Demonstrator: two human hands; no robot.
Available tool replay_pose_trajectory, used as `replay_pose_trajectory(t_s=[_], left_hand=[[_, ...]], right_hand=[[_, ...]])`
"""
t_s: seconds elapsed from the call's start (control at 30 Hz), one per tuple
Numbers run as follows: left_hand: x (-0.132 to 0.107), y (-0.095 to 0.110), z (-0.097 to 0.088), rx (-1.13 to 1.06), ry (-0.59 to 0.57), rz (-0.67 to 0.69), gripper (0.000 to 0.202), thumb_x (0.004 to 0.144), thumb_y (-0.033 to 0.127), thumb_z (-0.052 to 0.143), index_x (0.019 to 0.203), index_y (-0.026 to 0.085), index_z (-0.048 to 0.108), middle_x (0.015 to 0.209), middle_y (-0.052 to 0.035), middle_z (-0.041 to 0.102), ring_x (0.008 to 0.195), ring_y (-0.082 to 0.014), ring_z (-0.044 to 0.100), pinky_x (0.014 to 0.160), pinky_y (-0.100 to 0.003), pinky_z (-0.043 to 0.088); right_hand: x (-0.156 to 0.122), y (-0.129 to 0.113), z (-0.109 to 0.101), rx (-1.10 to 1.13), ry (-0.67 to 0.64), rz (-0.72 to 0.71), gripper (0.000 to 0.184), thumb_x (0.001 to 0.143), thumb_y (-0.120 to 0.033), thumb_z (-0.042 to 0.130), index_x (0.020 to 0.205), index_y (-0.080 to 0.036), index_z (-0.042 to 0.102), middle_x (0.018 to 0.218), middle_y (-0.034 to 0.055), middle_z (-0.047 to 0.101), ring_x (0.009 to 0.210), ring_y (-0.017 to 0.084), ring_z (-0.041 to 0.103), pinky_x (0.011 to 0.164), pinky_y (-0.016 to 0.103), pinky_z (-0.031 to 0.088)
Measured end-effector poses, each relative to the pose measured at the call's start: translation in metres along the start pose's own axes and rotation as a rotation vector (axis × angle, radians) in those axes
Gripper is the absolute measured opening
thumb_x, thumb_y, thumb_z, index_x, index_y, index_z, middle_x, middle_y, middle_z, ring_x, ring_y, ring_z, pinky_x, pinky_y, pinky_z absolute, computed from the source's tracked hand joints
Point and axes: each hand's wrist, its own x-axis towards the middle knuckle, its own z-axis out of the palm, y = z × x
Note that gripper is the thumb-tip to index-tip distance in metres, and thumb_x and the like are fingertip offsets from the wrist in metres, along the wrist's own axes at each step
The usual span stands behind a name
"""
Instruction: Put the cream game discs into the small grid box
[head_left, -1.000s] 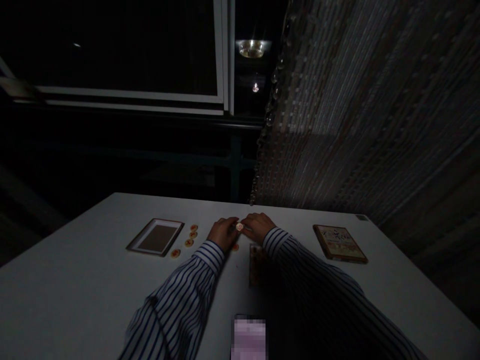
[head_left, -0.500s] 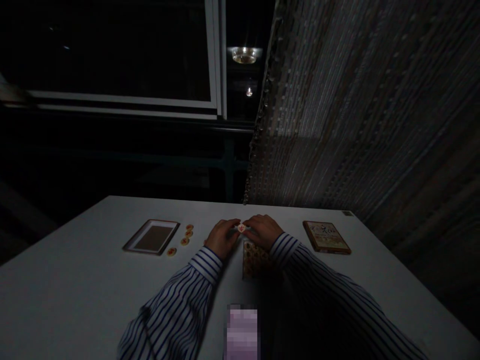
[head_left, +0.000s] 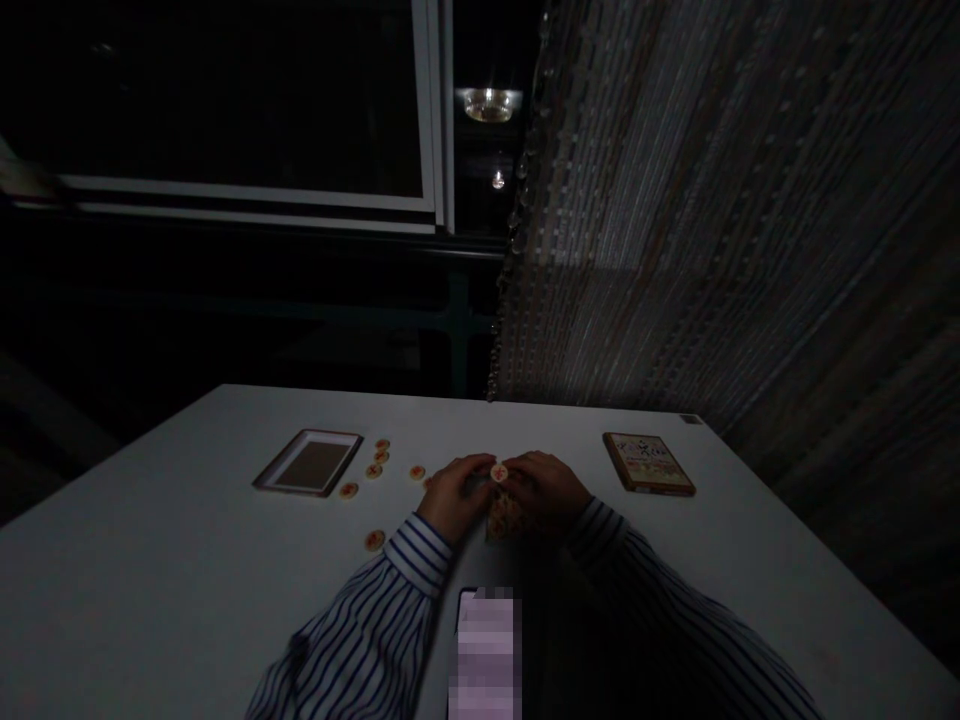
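A round, pale Chinese chess piece (head_left: 499, 471) with a red character is pinched at the fingertips where my two hands meet. My left hand (head_left: 456, 497) closes on it from the left, my right hand (head_left: 553, 486) from the right. Just below lies a group of similar pieces in a box (head_left: 504, 522), partly covered by my right hand and its shadow. Left of my left hand are several loose pieces, among them one piece (head_left: 417, 472) near the knuckles and another piece (head_left: 374, 540) beside my left cuff.
An open shallow tray (head_left: 274, 488) stands on the white table (head_left: 187, 570) at the left. To the right lies a flat printed box (head_left: 649, 464). A phone (head_left: 486, 650) with a blurred-out screen is at the near edge. A beaded curtain (head_left: 637, 250) hangs behind the table.
Both hands have moved slightly right and nearer me, and the piece is now over the box's far edge. Loose pieces beside my left hand and cuff have come into view.
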Motion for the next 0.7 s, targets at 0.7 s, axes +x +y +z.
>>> replay_pose_trajectory(t_s=[0.7], left_hand=[[-0.017,0.004,0.033,-0.684,-0.021,-0.385,0.025,0.066,0.023,0.062,0.088,0.012,0.059,0.09,-0.0101,0.068,0.083,-0.0187,0.063,0.077,-0.033,0.05]], right_hand=[[-0.041,-0.008,0.003,0.419,0.126,0.163,0.027,0.08,-0.036,0.045,0.093,-0.021,0.065,0.087,0.0071,0.067,0.076,0.019,0.062,0.067,0.031,0.051]])
